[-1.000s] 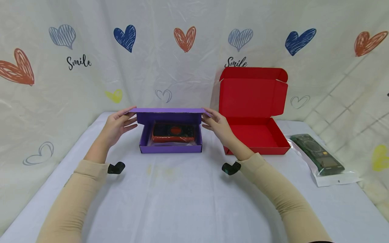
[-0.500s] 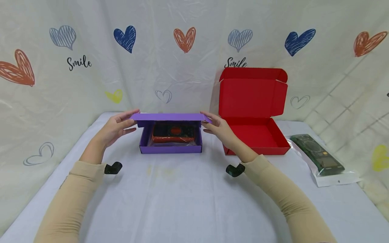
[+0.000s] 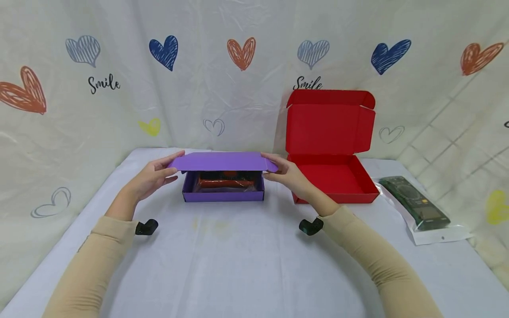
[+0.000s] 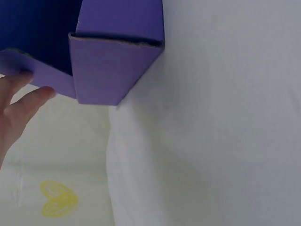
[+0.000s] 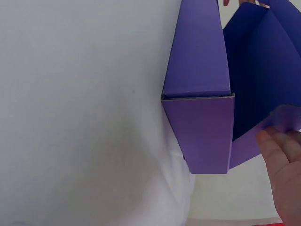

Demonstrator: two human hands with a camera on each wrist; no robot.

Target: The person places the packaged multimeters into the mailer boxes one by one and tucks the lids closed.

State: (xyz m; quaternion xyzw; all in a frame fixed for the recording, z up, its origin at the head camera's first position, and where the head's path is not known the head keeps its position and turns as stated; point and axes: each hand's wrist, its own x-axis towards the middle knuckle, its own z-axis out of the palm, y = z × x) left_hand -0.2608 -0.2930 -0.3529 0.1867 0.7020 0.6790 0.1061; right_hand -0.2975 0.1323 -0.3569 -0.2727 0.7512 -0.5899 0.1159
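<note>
A purple cardboard box (image 3: pixel 223 195) stands on the table, its hinged lid (image 3: pixel 224 162) tilted partway down over it. My left hand (image 3: pixel 153 176) holds the lid's left side between thumb and fingers. On the opposite side, my right hand (image 3: pixel 288 174) grips the lid's right edge the same way. Inside the box lies a red-and-black multimeter (image 3: pixel 226 183) in clear plastic, its upper part hidden by the lid. Fingers (image 4: pixel 29 101) touch the side flap in the left wrist view. The right wrist view shows fingers (image 5: pixel 277 148) against the other flap.
A red box (image 3: pixel 336 198) stands to the right with its lid raised upright. Beyond it a green-and-black multimeter (image 3: pixel 413 201) lies in a plastic bag with a white end. A curtain printed with hearts hangs behind the white-covered table (image 3: pixel 222 274).
The purple lid has swung down and forward, covering more of the multimeter inside. Both hands have come down slightly with it. The red box and bagged multimeter have stayed in place.
</note>
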